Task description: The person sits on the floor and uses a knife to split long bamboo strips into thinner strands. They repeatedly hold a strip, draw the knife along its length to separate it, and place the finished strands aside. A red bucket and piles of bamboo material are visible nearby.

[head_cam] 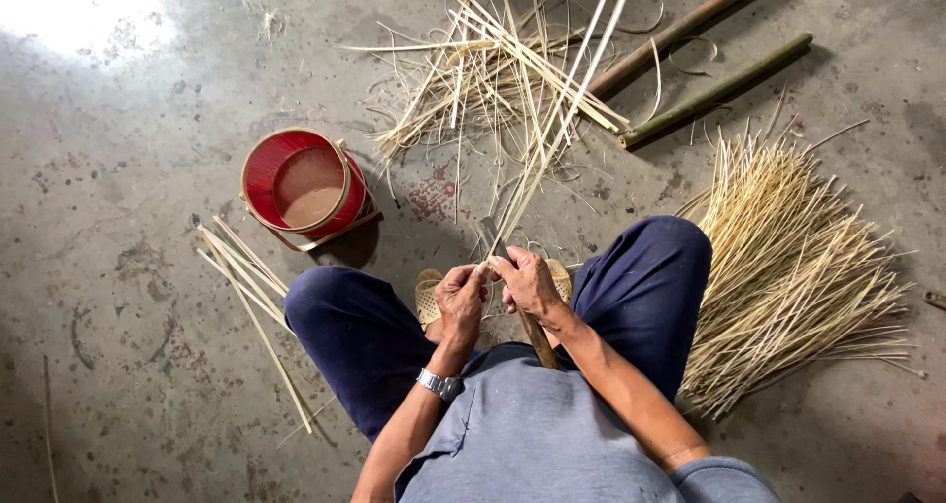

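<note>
Bamboo strips (552, 119), long and pale, run from between our two hands up and away across the concrete floor (128, 296), ending over a loose tangle of shavings (473, 79). We are seated low, looking down past our grey shirt (532, 434) and dark blue trousers (365, 335), knees spread to either side of the hands.

Our left hand (461, 301) pinches the near end of the strips, its fingers closed narrowly around them; a silver wristwatch (439, 385) sits on that wrist. Our right hand (529, 281), touching the left, is wrapped around a knife (493, 239) whose grey blade stands against the strips just beyond the fingers, while its wooden handle reaches back toward our body.

Taking the hands as the landmark: beyond them to the left stands a round red container (305, 183) with a pale rim, and nearer on the left a few cut splints (246, 276) lie beside our knee. To the right, just past the other knee, spreads a large fan of fine split slivers (788, 267). Far beyond on the right lie two bamboo poles (709, 94), one brown, one green, side by side.
</note>
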